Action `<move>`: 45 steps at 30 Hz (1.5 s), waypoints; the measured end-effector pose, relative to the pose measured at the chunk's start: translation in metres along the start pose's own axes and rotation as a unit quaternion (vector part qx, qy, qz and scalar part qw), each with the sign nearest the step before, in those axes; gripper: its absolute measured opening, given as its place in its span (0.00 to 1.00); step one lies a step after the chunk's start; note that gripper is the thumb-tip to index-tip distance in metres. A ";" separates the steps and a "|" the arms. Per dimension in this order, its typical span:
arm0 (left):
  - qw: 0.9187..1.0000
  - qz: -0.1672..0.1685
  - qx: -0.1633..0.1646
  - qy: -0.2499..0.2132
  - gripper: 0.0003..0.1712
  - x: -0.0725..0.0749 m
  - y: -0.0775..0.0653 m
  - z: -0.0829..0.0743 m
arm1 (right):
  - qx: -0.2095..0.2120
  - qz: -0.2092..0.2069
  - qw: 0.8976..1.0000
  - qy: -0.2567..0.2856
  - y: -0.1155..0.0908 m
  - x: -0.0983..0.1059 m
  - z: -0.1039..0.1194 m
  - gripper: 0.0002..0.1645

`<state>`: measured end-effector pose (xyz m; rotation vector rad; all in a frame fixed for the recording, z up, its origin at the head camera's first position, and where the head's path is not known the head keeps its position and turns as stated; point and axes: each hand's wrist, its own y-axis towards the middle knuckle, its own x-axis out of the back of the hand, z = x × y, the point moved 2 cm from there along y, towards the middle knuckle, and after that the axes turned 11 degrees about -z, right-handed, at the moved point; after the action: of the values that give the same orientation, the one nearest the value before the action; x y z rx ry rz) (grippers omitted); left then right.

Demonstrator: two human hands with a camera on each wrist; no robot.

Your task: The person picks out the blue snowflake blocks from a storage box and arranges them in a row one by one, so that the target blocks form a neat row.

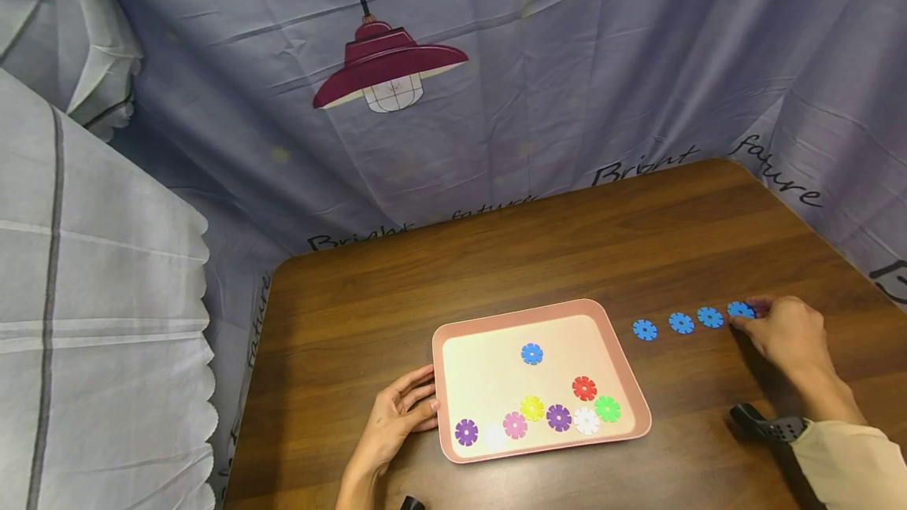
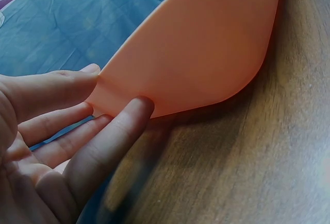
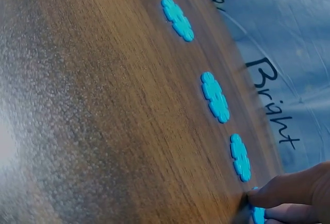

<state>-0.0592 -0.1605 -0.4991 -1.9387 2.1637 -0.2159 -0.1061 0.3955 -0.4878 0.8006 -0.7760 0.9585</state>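
Observation:
My right hand pinches the blue notched disc at the right end of a row on the wooden table. To its left, in the same row, lie a second blue disc, a third blue disc and a last blue disc. In the right wrist view, thumb and finger meet the held disc close over the tabletop. My left hand rests against the left side of a pink tray; its extended fingers and thumb touch the outer wall in the left wrist view.
Inside the tray lie another blue disc, a red disc, a green disc and several in yellow, pink, purple and white. A printed curtain hangs behind the table. By the right sleeve is a black strap.

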 end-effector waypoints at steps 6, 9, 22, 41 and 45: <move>1.000 -0.004 0.003 0.009 0.35 0.000 -0.001 0.000 | 0.001 0.000 1.000 0.001 0.000 0.000 0.000 0.25; 1.000 -0.006 0.002 0.010 0.35 0.000 0.000 0.000 | 0.002 0.002 1.000 0.004 0.000 0.000 0.001 0.25; 1.000 0.000 -0.004 0.011 0.35 0.000 -0.001 -0.001 | 0.018 0.013 1.000 0.014 -0.001 0.004 0.002 0.26; 1.000 0.004 -0.003 0.005 0.34 0.000 0.000 -0.002 | 0.050 -0.060 0.994 0.081 0.004 0.028 0.088 0.24; 1.000 0.002 -0.002 0.007 0.34 0.000 0.000 -0.001 | 0.056 -0.060 0.992 0.096 0.002 0.027 0.111 0.24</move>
<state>-0.0595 -0.1605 -0.4980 -1.9394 2.1790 -0.2256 -0.1210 0.3118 -0.4113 0.8301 -0.5063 0.9619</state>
